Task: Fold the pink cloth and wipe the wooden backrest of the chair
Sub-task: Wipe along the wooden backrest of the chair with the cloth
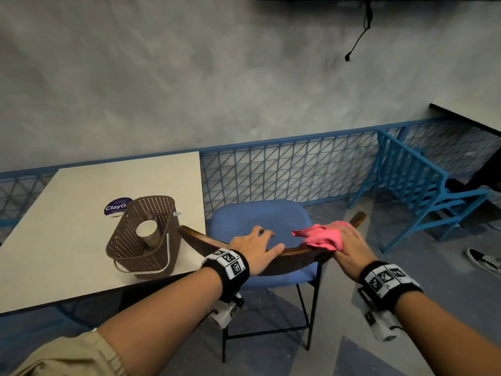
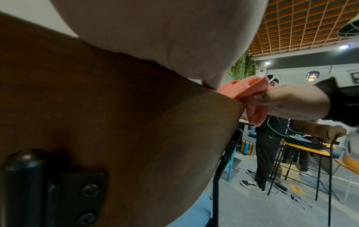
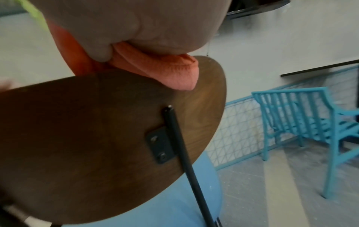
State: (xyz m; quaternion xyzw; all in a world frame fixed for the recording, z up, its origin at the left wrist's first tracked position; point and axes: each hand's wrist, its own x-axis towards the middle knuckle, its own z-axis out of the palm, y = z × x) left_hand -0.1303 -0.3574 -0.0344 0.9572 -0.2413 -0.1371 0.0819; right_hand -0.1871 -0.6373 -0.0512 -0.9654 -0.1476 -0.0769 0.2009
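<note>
The chair's curved dark wooden backrest [image 1: 200, 241] runs across the head view above a blue seat [image 1: 260, 221]. My left hand [image 1: 257, 248] grips the top edge near its middle, fingers over the front and thumb along the rim. My right hand [image 1: 349, 245] holds the bunched pink cloth [image 1: 322, 236] and presses it onto the top edge toward the right end. In the left wrist view the cloth [image 2: 250, 92] hangs over the backrest [image 2: 116, 122]. In the right wrist view a fold of the cloth [image 3: 174, 72] pokes out under my palm onto the backrest [image 3: 97, 130].
A white table [image 1: 67, 240] at the left carries a brown perforated basket [image 1: 146, 237] with a cup inside. A blue mesh railing [image 1: 284, 169] runs behind the chair; a blue slatted chair [image 1: 417, 185] stands at the right. Another person [image 2: 268, 138] stands further right.
</note>
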